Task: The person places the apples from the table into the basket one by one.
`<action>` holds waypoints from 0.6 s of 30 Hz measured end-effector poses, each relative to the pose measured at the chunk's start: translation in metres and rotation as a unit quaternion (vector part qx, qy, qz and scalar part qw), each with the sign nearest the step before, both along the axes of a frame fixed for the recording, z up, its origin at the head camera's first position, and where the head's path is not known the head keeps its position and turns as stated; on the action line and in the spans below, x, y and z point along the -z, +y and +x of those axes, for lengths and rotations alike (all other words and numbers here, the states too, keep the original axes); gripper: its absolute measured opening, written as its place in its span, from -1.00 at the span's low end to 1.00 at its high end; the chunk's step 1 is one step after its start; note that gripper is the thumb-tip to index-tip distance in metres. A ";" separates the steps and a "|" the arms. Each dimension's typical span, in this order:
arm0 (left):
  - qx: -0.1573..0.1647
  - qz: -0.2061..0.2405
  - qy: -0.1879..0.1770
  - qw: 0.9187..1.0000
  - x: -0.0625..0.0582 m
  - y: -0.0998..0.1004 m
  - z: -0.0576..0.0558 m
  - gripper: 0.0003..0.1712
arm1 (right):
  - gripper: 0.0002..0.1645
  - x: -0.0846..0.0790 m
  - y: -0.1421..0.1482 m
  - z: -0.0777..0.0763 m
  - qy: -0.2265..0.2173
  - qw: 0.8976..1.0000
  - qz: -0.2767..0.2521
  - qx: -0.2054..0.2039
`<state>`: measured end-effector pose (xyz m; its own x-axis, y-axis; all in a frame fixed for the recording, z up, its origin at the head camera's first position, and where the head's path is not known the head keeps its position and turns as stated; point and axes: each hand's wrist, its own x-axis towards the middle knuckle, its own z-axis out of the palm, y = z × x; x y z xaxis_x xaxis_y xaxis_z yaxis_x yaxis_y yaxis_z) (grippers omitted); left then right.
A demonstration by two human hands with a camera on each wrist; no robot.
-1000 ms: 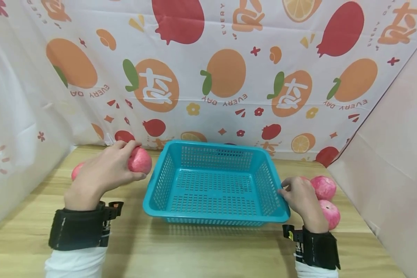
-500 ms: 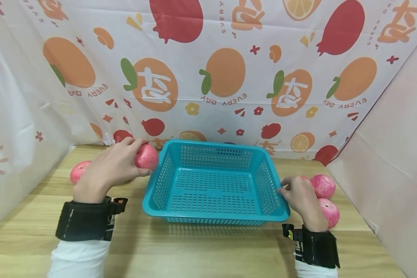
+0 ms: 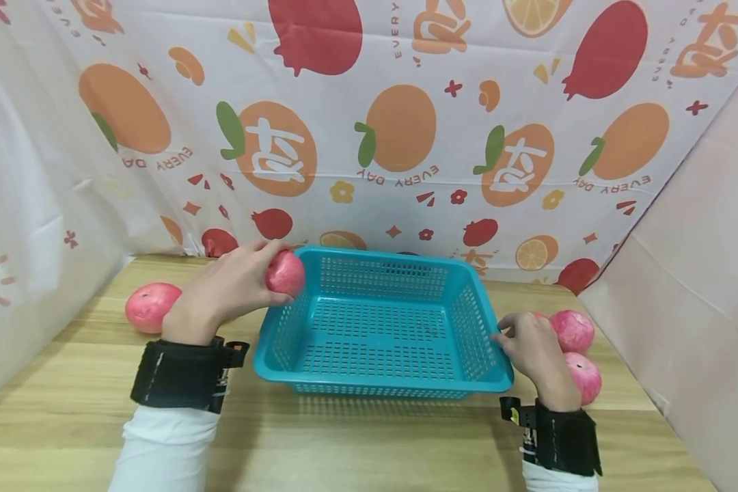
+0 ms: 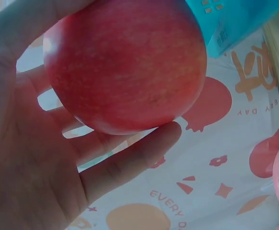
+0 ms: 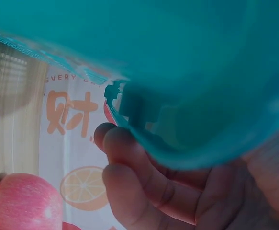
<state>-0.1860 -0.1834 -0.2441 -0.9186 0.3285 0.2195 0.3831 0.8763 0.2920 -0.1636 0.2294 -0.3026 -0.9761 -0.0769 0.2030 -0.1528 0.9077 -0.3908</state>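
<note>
My left hand (image 3: 234,283) grips a red apple (image 3: 285,273) between thumb and fingers, held up at the left rim of the turquoise plastic basket (image 3: 378,389). In the left wrist view the apple (image 4: 129,67) fills the space between the thumb and the spread fingers. On the basket's right side, my right hand (image 3: 531,348) pinches the rim. The right wrist view has its fingers (image 5: 129,191) curled under the basket edge (image 5: 192,160). Inside, the basket holds nothing, and its perforated floor shows.
Another apple (image 3: 152,307) lies on the wooden table (image 3: 369,451) left of my left forearm. Beyond my right hand sit more apples, one (image 3: 572,331) farther back and one (image 3: 583,378) nearer, partly hidden by the wrist. A fruit-printed cloth (image 3: 400,205) hangs behind the basket.
My left hand has carried its apple rightward from beside the basket to its left rim, uncovering the apple on the left. The right hand and the basket have stayed in place.
</note>
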 end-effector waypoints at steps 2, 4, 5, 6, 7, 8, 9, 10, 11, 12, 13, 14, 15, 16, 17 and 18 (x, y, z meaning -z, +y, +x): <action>0.002 0.004 -0.005 1.000 0.000 0.002 -0.001 -0.02 | -0.72 -0.001 -0.001 0.000 -0.004 1.000 0.000 0.002; 0.003 0.007 -0.012 1.000 -0.001 0.003 -0.003 -0.01 | -0.72 -0.002 -0.001 0.000 -0.007 1.000 0.001 0.002; 0.004 0.009 -0.014 1.000 -0.001 0.004 -0.004 -0.01 | -0.72 -0.002 -0.001 0.000 -0.007 1.000 0.002 0.002; 0.005 0.010 -0.015 1.000 -0.001 0.005 -0.005 -0.01 | -0.72 -0.002 -0.001 0.000 -0.006 1.000 0.001 0.003; 0.004 0.010 -0.017 1.000 -0.002 0.006 -0.006 -0.01 | -0.72 -0.002 -0.001 0.000 -0.005 1.000 0.001 0.003; 0.005 0.012 -0.020 1.000 -0.002 0.006 -0.007 -0.01 | -0.72 -0.002 -0.002 -0.001 -0.003 1.000 0.000 0.003; 0.005 0.012 -0.021 1.000 -0.002 0.006 -0.007 -0.01 | -0.73 -0.002 -0.002 -0.001 -0.003 1.000 -0.001 0.002; 0.006 0.012 -0.022 1.000 -0.002 0.006 -0.008 -0.02 | -0.73 -0.002 -0.002 -0.001 -0.002 1.000 -0.001 0.001; 0.006 0.011 -0.023 1.000 -0.002 0.007 -0.009 -0.03 | -0.73 -0.002 -0.002 -0.001 -0.001 1.000 -0.003 0.001; 0.007 0.012 -0.025 1.000 -0.001 0.007 -0.010 -0.02 | -0.73 -0.002 -0.002 -0.001 -0.001 1.000 -0.003 0.001; 0.008 0.012 -0.026 1.000 -0.001 0.007 -0.010 -0.03 | -0.73 -0.002 -0.002 -0.001 -0.001 1.000 -0.003 0.000; 0.009 0.010 -0.026 1.000 -0.001 0.008 -0.011 -0.04 | -0.73 -0.002 -0.001 -0.001 -0.001 1.000 -0.003 0.000; 0.010 0.009 -0.025 1.000 -0.001 0.009 -0.012 -0.04 | -0.73 -0.001 -0.001 -0.001 -0.003 1.000 -0.003 0.000; 0.013 0.007 -0.023 1.000 -0.001 0.010 -0.014 -0.05 | -0.73 -0.001 -0.001 -0.001 -0.004 1.000 -0.003 0.002; 0.016 0.006 -0.020 1.000 -0.002 0.011 -0.015 -0.05 | -0.73 -0.001 0.000 -0.001 -0.006 1.000 -0.004 0.002; 0.020 0.004 -0.018 1.000 -0.002 0.012 -0.016 -0.06 | -0.73 -0.001 0.000 -0.001 -0.007 1.000 -0.004 0.003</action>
